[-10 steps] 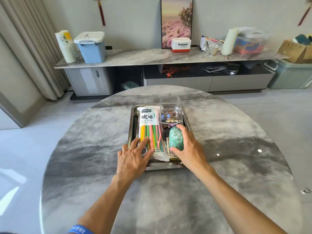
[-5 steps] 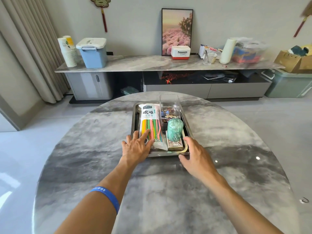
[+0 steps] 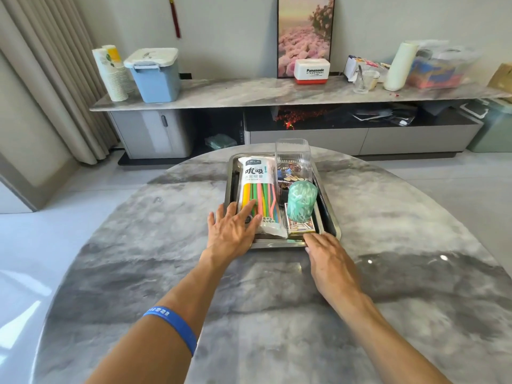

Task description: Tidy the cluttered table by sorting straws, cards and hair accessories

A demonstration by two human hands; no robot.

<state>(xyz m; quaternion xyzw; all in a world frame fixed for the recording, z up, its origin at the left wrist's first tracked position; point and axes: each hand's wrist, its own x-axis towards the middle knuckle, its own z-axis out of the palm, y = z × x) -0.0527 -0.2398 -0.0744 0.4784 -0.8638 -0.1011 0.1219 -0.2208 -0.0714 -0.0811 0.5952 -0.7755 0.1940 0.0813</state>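
Note:
A steel tray (image 3: 329,212) sits on the round marble table. In it lies a bag of coloured straws (image 3: 257,189) on the left. A clear plastic box (image 3: 293,162) with hair accessories stands at the back right. A teal ball-like bundle (image 3: 301,203) rests on a deck of cards (image 3: 300,228) at the front right. My left hand (image 3: 232,231) lies flat with fingers spread on the near end of the straw bag. My right hand (image 3: 327,256) rests flat at the tray's front right edge, holding nothing.
The marble table (image 3: 166,273) spreads wide around the tray. Behind it runs a long low cabinet (image 3: 249,92) with a blue bin (image 3: 153,76), paper cups, a white Panasonic box, a framed picture and clutter.
My right hand let go of the teal bundle, which now rests on the cards, and drew back to the tray's front edge. My left hand stayed on the straw bag.

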